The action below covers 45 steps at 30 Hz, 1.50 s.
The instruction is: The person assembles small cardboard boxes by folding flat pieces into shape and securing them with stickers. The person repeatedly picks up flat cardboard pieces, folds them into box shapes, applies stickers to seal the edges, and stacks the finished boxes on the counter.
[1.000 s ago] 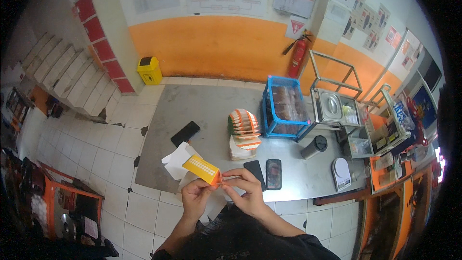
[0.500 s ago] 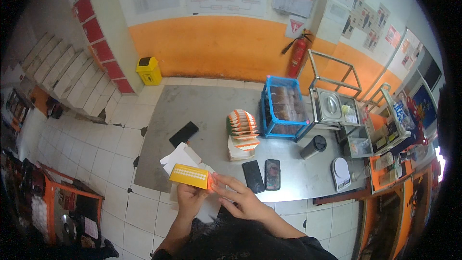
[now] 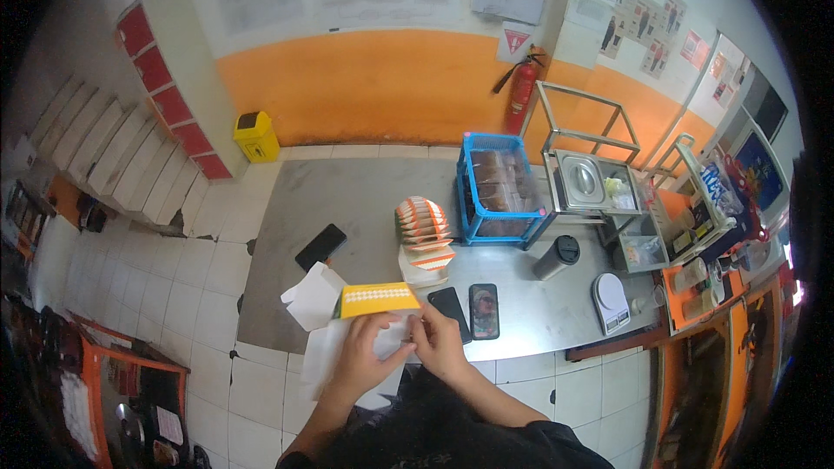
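Yellow box (image 3: pixel 380 299): long and narrow, with white pattern in rows on its face.
Place: at the near edge of the counter (image 3: pixel 278 208), just right of a white card piece (image 3: pixel 314 295).
Right hand (image 3: pixel 443 343): its grip is closed on the box's right end.
Left hand (image 3: pixel 369 360): bent fingers at the lower edge; I cannot tell if they grasp.
Hidden: the box's underside, its lower side partly behind fingers.

A red triangle sign (image 3: pixel 514 41) marks the wall (image 3: pixel 382 87)
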Available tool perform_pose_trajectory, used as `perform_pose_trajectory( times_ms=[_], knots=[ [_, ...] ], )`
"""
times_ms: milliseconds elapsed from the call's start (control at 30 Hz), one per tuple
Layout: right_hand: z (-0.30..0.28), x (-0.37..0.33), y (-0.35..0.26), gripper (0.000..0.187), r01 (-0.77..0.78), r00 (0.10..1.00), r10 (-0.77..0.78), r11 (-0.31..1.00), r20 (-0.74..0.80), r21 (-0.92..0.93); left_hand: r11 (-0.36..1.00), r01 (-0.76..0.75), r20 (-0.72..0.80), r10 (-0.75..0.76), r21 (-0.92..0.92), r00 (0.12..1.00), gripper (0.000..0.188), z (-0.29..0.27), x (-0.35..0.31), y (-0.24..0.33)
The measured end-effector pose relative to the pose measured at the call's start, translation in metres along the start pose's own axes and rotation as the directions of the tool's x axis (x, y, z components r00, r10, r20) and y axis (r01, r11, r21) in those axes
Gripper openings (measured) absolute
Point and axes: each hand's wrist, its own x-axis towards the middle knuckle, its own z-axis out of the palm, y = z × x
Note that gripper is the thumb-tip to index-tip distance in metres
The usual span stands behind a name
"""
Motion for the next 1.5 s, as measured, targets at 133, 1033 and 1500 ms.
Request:
perform_pose_trajectory(
  times_ms=[133,1033,1500],
  knots=[
    [-0.003,0.001,0.011,0.033,-0.104,0.994,0.103,0.959,0.017,0.265,0.975,-0.074,0.063,0.062,0.208,0.996,0.041,0.006,0.000,-0.005],
    [-0.008,-0.004,0.004,0.009,0.062,0.992,-0.096,0.941,0.085,0.332,0.551,0.367,0.136,-0.414,-0.749,0.900,0.017,0.026,-0.027,-0.037],
    [-0.015,-0.008,0.001,0.012,0.301,0.933,-0.326,0.939,0.152,0.166,0.527,0.350,0.142,-0.394,-0.775,0.908,0.030,0.025,-0.030,-0.041]
  ],
)
